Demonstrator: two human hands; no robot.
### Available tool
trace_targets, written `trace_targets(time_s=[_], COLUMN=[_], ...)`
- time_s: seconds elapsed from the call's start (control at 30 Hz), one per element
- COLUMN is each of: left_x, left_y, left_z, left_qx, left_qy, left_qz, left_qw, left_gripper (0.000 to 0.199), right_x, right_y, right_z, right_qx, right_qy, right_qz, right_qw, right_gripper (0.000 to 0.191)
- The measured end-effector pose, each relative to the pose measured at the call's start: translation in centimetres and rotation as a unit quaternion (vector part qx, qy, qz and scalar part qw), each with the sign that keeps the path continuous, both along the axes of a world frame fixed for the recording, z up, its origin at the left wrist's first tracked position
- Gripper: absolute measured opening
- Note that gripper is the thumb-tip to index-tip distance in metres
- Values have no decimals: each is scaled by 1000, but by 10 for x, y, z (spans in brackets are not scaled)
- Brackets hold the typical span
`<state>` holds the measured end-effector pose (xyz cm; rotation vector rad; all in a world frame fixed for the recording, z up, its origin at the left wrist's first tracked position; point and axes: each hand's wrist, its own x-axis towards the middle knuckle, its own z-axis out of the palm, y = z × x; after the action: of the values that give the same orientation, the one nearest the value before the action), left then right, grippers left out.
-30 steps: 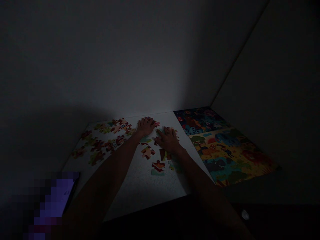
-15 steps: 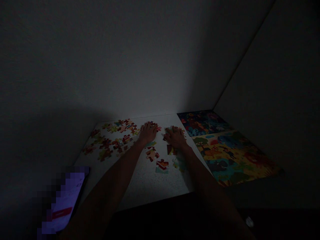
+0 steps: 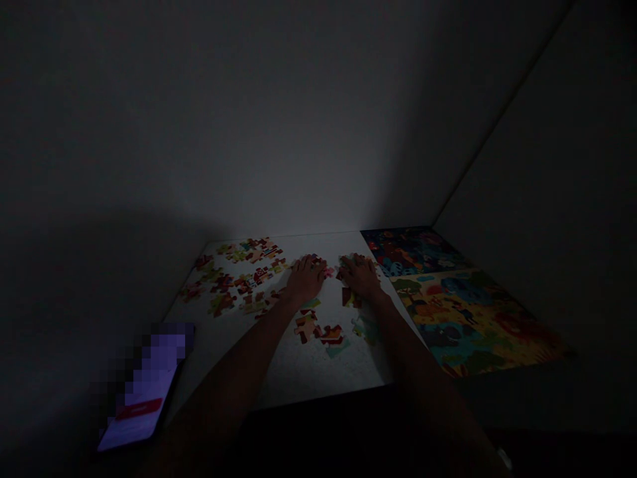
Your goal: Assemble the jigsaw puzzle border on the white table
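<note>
The left hand [image 3: 306, 279] and the right hand [image 3: 361, 277] lay flat, palms down, on a white speckled table [image 3: 279, 378], both to the left of an illustrated animal sheet [image 3: 462, 312], with the right hand nearer to it. Neither hand was clenched or lifting anything. The fingers were loosely spread, but the dim light made it impossible to tell whether they were pressing on a piece. A small pink jigsaw piece [image 3: 327, 271] lay between the hands, and a dark red and yellow jigsaw piece [image 3: 348, 297] lay against the right hand, both close to the sheet. Farther left of the sheet, a small group of assembled-looking red and green jigsaw pieces [image 3: 318, 332] lay below the hands, and beyond them a wide scatter of loose jigsaw pieces [image 3: 239, 279] covered the far left of the table. The sheet itself had a dark blue panel [image 3: 413, 251] at the wall end and a yellow panel [image 3: 468, 318] with animals nearer the person. A lit smartphone [image 3: 139, 415], partly pixelated, sat well left of the sheet, past the table's corner
</note>
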<state>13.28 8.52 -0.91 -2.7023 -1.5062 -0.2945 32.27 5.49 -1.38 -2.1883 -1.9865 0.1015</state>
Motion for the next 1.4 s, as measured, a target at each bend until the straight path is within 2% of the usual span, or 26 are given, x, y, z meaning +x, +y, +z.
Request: trace_targets(time_s=[0.27,0.5,0.77,0.93,1.4], left_x=[-13,-37,-61,-65,-61], left_y=[-12,-41,-82,-97,-104], left_z=[5,-4,-5,-9,-6], left_qx=[-20,-30,-22,-9,31], left_qy=[-6,-22,-36,-32,-73], left_qz=[-26,-59,-82,-81,-84], left_qw=[999,998,996,996,993], left_gripper=[41,44,62,73,50], right_x=[-1,1,1,0,-33], right_y=[0,4,4,12,45], right_z=[1,-5,-6,-9,-5], right_qx=[6,10,14,16,-12], right_qy=[-3,4,5,5,-32], right_qz=[-1,-8,-12,-12,39], right_qw=[1000,1000,1000,1000,999], right_gripper=[51,52,52,54,62])
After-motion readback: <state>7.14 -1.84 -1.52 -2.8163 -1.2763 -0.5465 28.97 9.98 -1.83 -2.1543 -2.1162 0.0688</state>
